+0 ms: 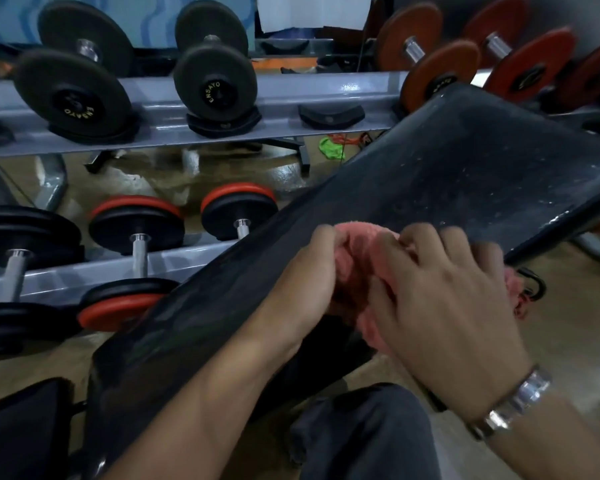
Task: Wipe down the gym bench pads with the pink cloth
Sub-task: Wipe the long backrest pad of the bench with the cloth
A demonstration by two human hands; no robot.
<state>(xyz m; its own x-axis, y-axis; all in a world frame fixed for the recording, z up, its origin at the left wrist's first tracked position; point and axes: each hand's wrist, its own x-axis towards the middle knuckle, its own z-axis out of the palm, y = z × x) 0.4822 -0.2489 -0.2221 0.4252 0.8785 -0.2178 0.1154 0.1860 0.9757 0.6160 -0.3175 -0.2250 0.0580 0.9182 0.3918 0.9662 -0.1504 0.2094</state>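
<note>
The pink cloth [357, 251] looks soft and fuzzy; the black bench pad [447, 174] is smooth, shiny, speckled; the watch band [513, 403] is shiny metal

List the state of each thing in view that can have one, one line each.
Pink cloth: bunched, held against the pad by both hands.
Bench pad: tilted, dusty specks on its upper part.
Left hand: closed on the cloth.
Right hand: closed on the cloth, fingers curled.
Dumbbells: resting on the rack.
Rack cradle: empty.
</note>
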